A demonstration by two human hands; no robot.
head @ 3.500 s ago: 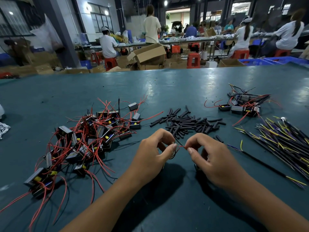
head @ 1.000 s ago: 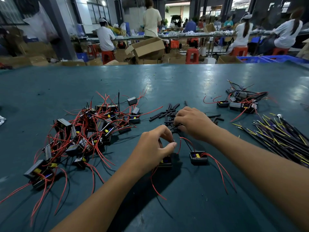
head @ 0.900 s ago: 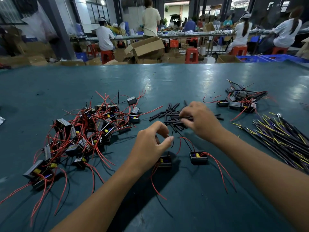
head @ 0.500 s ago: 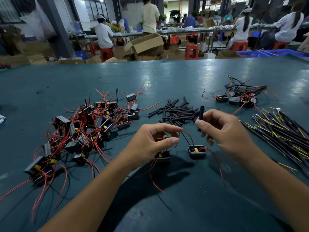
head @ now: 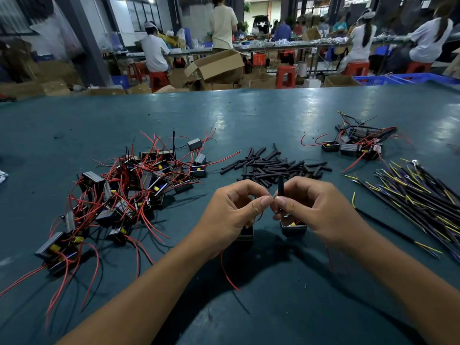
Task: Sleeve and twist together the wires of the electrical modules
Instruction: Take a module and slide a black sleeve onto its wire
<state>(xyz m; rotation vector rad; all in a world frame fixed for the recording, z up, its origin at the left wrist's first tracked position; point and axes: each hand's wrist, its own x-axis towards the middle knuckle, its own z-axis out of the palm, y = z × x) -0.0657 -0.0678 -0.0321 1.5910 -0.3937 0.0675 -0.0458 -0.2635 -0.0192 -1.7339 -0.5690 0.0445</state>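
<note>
My left hand point(head: 232, 216) pinches the end of a red wire point(head: 266, 196) between thumb and forefinger. My right hand point(head: 315, 210) pinches a short black sleeve point(head: 280, 185) upright, its lower end close to the wire tip. Two small black modules lie on the table under the hands: one point(head: 293, 227) shows a yellow part below my right hand, the other point(head: 246, 235) is mostly hidden under my left hand. A red wire point(head: 227, 272) trails from it toward me.
A tangled heap of modules with red wires point(head: 129, 190) lies to the left. A pile of black sleeves point(head: 273, 165) sits just beyond the hands. A smaller module bunch point(head: 358, 143) and a bundle of black-and-yellow wires point(head: 418, 195) lie to the right on the teal table point(head: 249, 115).
My right hand picked a black sleeve from the pile and brought it back to my left hand; the hands now meet at the wire tip.
</note>
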